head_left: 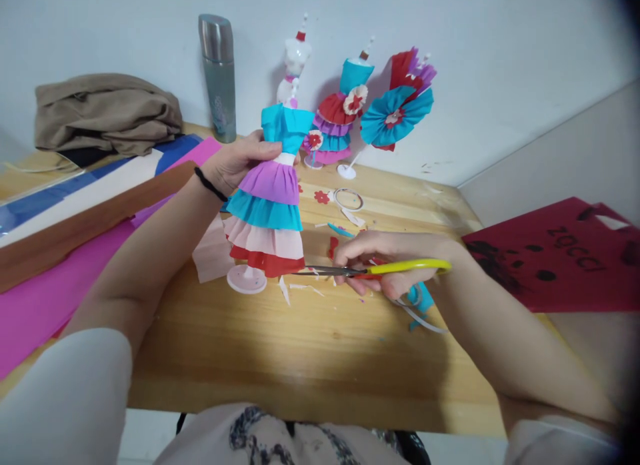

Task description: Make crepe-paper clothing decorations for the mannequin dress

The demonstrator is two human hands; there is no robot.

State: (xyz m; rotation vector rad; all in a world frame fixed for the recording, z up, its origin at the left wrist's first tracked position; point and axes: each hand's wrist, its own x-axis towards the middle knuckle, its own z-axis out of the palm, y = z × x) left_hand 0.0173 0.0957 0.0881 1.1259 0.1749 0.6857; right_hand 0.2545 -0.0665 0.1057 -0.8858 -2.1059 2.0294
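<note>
My left hand (pixel 245 157) is closed around the waist and back of a small dress form (pixel 246 279). The form wears a tiered paper dress (pixel 273 208) with a blue top and purple, blue, pale pink and red ruffles. It leans slightly, and its round white base is near the tabletop; I cannot tell whether they touch. In my right hand (pixel 373 252) are scissors (pixel 410 266) with yellow handles. Their blades point left and reach the red bottom ruffle at its right edge. How far the blades are parted is hard to make out.
Behind stand more dress forms, one in a tiered dress (pixel 334 112) and one with a large blue paper flower (pixel 397 116). A flask (pixel 219 78), brown cloth (pixel 107 112) and coloured paper sheets (pixel 65 278) lie left and back. Paper scraps, a tape ring (pixel 349 199) and a red bag (pixel 560 258) are rightward.
</note>
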